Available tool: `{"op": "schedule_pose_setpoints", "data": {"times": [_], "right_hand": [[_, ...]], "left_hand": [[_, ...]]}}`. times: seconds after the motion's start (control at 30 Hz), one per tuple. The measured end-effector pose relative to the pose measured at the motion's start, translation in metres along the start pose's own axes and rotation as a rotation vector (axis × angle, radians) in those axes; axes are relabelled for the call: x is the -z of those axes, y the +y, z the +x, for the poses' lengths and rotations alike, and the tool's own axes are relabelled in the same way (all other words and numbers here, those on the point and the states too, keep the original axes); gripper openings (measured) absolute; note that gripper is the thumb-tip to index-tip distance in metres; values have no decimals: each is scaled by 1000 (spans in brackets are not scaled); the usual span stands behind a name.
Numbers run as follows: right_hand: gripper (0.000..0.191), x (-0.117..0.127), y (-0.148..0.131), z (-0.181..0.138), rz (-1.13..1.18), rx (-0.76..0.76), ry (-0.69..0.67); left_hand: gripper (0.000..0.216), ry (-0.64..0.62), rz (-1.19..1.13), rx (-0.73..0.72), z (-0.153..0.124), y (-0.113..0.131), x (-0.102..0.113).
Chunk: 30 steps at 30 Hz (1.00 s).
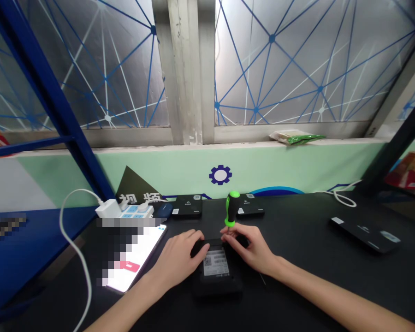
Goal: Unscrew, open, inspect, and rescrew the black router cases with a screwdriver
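Observation:
A black electronic box (217,285) lies on the black table with its printed white label (216,263) facing up. My left hand (181,253) grips the far left part of this box, thumb over the top and fingers along its side. A screwdriver (232,209) with a black and bright green handle stands nearly upright over the far right part of the box. The fingers of my right hand (249,246) pinch its shaft just below the handle. The screwdriver's tip is hidden behind my fingers, so I cannot tell what it touches.
Similar black boxes lie at the back (187,206), behind the screwdriver (251,205) and at the right (365,234). A lit phone (138,258) lies left of my left hand. Behind it sits a power strip (136,211) with a white charger (108,209) and cable (85,263).

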State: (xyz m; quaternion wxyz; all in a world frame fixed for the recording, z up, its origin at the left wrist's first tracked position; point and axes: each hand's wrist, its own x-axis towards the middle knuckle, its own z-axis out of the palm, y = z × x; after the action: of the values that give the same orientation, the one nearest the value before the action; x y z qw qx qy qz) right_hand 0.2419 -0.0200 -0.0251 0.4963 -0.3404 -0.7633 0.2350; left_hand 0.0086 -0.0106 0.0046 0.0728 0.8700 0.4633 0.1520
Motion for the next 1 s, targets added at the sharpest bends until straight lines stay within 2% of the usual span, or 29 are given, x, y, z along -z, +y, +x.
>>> {"op": "schedule_pose_setpoints", "data": {"times": [0.17, 0.47, 0.6, 0.73, 1.0], "right_hand": [[16, 2, -4, 0, 14, 27, -39], [10, -2, 3, 1, 2, -29, 14], [8, -2, 5, 0, -6, 3, 28], [14, -2, 4, -2, 39, 42, 6], [5, -2, 3, 1, 9, -17, 35]], "left_hand": [[26, -3, -3, 0, -1, 0, 1], [23, -3, 4, -11, 0, -2, 0], [22, -2, 3, -7, 0, -1, 0], [24, -6, -3, -6, -1, 0, 1], [24, -4, 6, -5, 0, 1, 1]]}}
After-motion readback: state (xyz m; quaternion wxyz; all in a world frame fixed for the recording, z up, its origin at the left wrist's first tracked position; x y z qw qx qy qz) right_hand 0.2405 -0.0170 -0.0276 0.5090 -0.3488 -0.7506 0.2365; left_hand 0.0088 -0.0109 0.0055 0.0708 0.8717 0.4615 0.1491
